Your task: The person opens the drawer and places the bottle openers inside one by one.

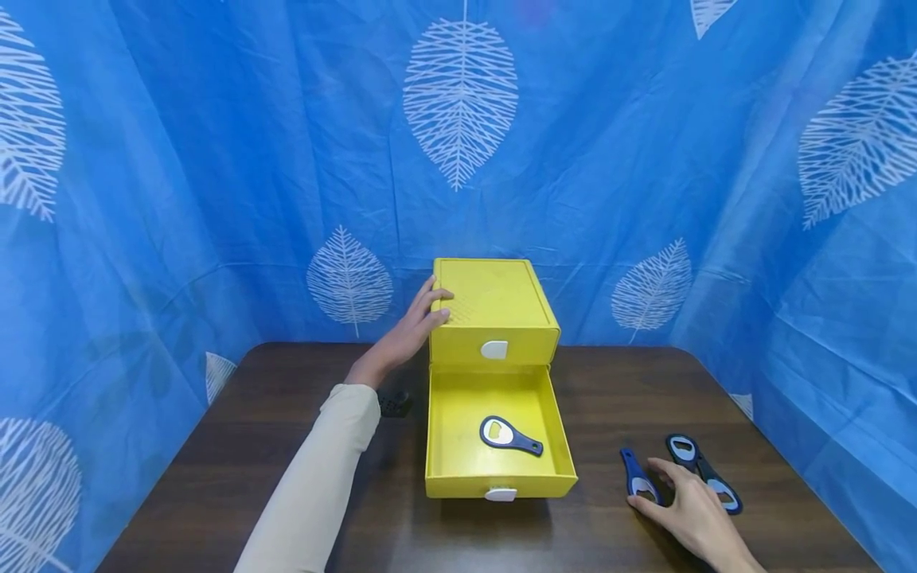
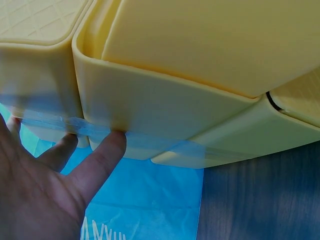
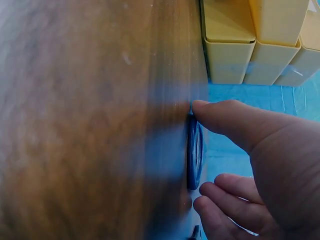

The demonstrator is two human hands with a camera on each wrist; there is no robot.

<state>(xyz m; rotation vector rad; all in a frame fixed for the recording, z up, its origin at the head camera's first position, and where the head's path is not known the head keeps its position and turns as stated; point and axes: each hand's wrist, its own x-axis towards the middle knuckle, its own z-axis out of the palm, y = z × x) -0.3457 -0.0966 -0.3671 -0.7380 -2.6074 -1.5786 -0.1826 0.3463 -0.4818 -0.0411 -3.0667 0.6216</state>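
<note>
A yellow two-drawer box stands at the back of the table, its lower drawer pulled out. Inside that drawer lies a dark bottle opener. My left hand rests against the box's upper left side, fingertips over its top edge; in the left wrist view, fingers touch the side wall. On the table to the right, my right hand spans a blue bottle opener with thumb and fingers spread. The thumb tip is right at one edge, while a small gap shows before the fingers.
Two more dark bottle openers, one behind the other, lie just right of my right hand. A small black object is partly hidden by my left wrist. Blue leaf-patterned cloth hangs around the brown table.
</note>
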